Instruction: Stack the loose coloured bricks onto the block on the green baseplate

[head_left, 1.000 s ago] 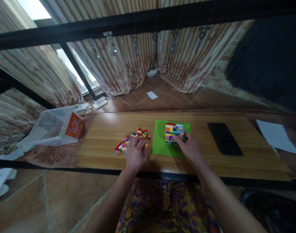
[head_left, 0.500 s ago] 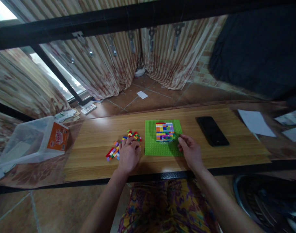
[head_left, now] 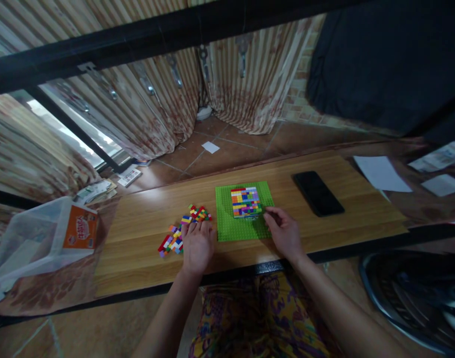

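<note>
Bricks (head_left: 171,241) seemingly being picked over by left hand (head_left: 198,247).
Right hand (head_left: 284,231) is curled near a block (head_left: 246,201); neither grip can be told. Fine pinching seems needed.

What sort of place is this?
Probably a room in a home: patterned curtains, a tiled floor, and a pile of small toy bricks on a wooden tabletop.

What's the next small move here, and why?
Probably pinch one of the loose bricks with the left hand, which is already over their near side. The right hand is beside the brick block at the green baseplate's right edge; whether either hand holds a piece is unclear.
</note>
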Motion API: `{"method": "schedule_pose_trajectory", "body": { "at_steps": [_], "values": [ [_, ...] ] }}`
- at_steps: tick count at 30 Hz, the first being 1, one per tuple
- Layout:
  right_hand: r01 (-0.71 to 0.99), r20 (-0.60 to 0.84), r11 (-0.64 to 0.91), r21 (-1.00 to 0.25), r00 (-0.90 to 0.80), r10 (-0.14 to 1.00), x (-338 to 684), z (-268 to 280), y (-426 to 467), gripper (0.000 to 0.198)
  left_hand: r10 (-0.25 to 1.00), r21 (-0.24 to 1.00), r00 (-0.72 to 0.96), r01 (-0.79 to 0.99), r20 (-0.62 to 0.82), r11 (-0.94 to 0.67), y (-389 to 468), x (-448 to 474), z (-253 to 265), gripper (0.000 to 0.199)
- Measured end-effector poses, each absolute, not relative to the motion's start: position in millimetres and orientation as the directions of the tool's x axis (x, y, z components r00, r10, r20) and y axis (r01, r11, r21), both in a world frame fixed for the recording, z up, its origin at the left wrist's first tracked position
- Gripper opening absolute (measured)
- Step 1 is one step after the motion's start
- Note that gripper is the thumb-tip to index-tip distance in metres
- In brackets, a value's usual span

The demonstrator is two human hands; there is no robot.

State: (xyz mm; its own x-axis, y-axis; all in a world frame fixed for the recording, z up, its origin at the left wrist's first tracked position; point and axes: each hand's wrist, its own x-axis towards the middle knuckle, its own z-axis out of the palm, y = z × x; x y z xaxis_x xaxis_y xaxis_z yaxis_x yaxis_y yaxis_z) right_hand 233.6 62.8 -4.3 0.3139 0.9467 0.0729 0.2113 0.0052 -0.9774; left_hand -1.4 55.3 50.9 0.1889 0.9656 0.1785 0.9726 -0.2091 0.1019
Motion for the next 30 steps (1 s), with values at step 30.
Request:
{"method": "schedule_pose_trajectory", "body": {
  "at_steps": [30],
  "values": [
    [0.346,0.236,0.139,-0.928,0.257,0.937,230,-1,62,0.018,0.994,0.744,0.008,0.663,0.105,-0.084,94,64,67,0.018]
  ]
}}
